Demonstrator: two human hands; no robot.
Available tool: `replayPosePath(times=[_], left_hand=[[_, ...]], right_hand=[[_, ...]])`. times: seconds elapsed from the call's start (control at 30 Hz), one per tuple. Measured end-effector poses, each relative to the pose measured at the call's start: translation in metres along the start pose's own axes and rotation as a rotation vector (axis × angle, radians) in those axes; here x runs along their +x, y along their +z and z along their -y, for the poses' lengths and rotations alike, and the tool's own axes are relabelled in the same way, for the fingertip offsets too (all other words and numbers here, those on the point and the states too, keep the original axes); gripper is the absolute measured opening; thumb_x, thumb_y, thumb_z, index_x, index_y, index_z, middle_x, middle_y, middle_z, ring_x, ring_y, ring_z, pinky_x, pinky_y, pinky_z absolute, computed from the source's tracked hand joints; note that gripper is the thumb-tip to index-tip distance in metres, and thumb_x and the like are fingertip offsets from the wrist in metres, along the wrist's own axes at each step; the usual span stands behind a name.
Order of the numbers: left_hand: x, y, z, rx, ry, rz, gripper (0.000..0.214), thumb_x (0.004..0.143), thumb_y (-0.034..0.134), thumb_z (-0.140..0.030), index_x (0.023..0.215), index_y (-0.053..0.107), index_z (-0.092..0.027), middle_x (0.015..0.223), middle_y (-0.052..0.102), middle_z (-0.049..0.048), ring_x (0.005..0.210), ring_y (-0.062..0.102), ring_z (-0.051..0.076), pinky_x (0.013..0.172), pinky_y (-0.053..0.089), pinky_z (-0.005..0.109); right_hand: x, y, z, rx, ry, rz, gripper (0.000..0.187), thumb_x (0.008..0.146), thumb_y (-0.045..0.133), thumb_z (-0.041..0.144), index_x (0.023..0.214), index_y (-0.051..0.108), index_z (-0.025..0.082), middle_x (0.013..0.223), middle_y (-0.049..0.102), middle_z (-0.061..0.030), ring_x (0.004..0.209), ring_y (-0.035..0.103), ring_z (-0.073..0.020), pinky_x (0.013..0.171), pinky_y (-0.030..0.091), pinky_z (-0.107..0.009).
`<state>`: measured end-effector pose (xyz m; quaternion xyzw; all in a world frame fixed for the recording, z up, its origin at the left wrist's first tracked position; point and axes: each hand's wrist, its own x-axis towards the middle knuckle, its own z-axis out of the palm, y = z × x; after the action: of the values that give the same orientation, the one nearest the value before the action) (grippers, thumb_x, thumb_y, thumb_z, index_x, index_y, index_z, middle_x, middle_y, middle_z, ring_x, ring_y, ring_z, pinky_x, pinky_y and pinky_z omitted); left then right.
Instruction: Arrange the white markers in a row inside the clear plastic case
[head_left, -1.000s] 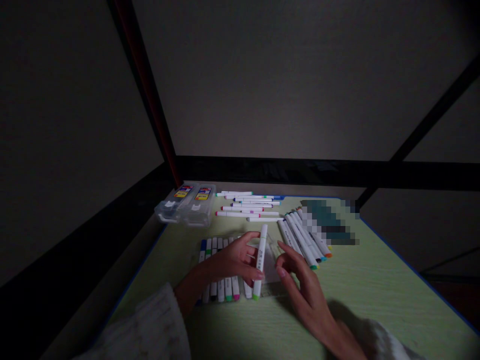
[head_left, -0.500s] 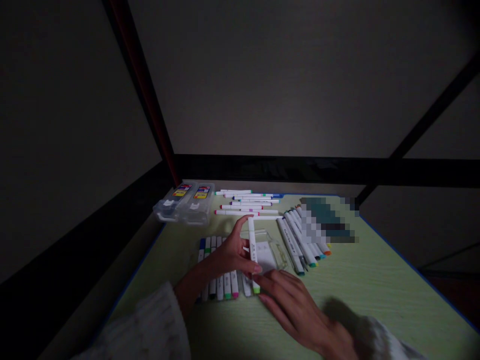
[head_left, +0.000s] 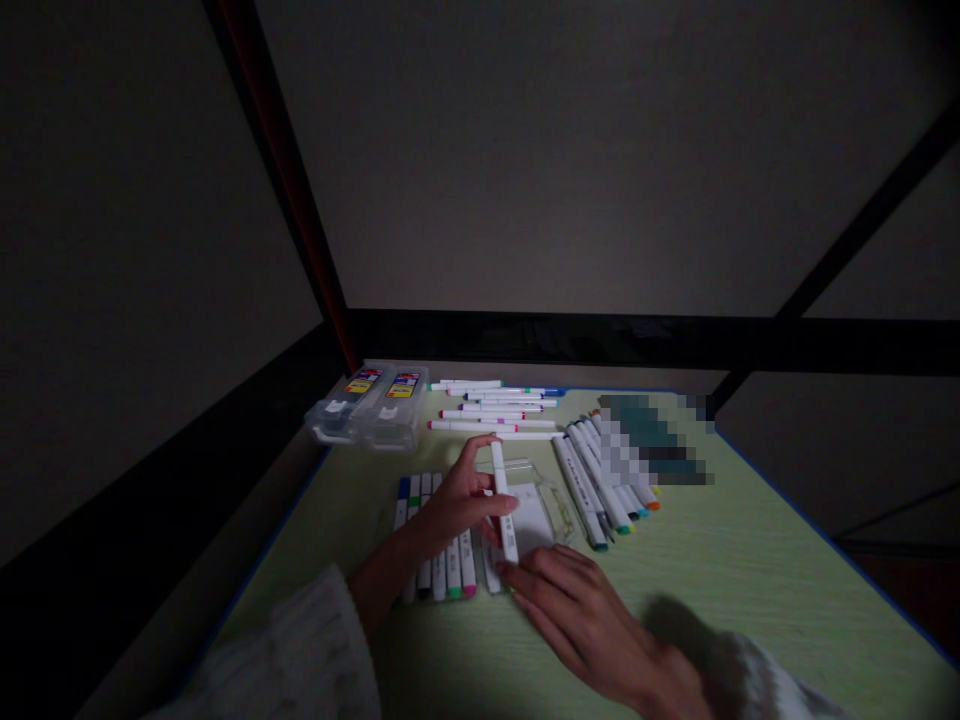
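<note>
My left hand (head_left: 454, 505) pinches a white marker (head_left: 502, 500) between thumb and fingers, holding it over a clear plastic tray (head_left: 551, 500). The marker lies lengthwise next to a row of white markers with coloured ends (head_left: 439, 560) set side by side in that tray's left part. My right hand (head_left: 581, 620) lies low on the table, fingers stretched toward the marker's near end and touching it.
A pale green table (head_left: 750, 590) with a blue edge carries a closed clear case (head_left: 371, 410) at back left, a loose pile of markers (head_left: 495, 408) behind, a slanted row of markers (head_left: 600, 480) at right, and a blurred patch (head_left: 656, 440).
The held marker swung from tilted right to lying alongside the row. My right hand moved left from beside the tray to the marker's near end.
</note>
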<state>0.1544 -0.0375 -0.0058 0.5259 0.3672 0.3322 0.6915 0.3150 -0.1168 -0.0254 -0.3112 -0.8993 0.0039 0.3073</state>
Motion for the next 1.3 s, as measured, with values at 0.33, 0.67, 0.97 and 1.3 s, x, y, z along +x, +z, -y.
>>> replayPosePath(times=[0.33,0.67,0.97,1.3], left_hand=[[0.001,0.002,-0.002,0.048,0.071,-0.177,0.032,0.066,0.058,-0.028,0.092,0.039,-0.021,0.056,0.052,-0.0081,0.043,0.052,0.008,0.037,0.045,0.017],[0.007,-0.006,-0.004,0.063,0.039,-0.222,0.044,0.054,0.069,-0.03,0.087,0.042,-0.019,0.059,0.054,-0.0067,0.051,0.056,0.01,0.043,0.047,0.02],[0.013,-0.016,-0.003,0.149,0.093,-0.338,0.034,0.054,0.068,-0.031,0.077,0.048,-0.016,0.058,0.053,-0.0053,0.051,0.054,0.009,0.041,0.046,0.018],[0.016,-0.023,0.004,0.28,0.156,-0.402,0.026,0.057,0.062,-0.027,0.078,0.06,-0.012,0.069,0.061,0.0023,0.066,0.06,0.016,0.044,0.05,0.021]], right_hand=[[0.0,0.001,-0.001,-0.015,-0.048,0.036,0.027,0.089,0.033,0.016,0.108,0.052,0.015,0.075,0.058,-0.0046,0.066,0.053,-0.0161,0.061,0.047,-0.032],[-0.001,0.002,-0.002,-0.021,-0.053,0.069,0.027,0.09,0.032,0.014,0.109,0.05,0.014,0.075,0.058,-0.0044,0.066,0.053,-0.0161,0.061,0.045,-0.032],[-0.002,0.003,-0.003,-0.004,-0.056,0.072,0.029,0.09,0.028,0.013,0.108,0.051,0.014,0.075,0.057,-0.0045,0.067,0.051,-0.0163,0.062,0.044,-0.032],[-0.002,0.004,-0.005,-0.008,-0.056,0.045,0.028,0.089,0.032,0.013,0.108,0.052,0.014,0.072,0.057,-0.0037,0.065,0.049,-0.0157,0.058,0.039,-0.029]])
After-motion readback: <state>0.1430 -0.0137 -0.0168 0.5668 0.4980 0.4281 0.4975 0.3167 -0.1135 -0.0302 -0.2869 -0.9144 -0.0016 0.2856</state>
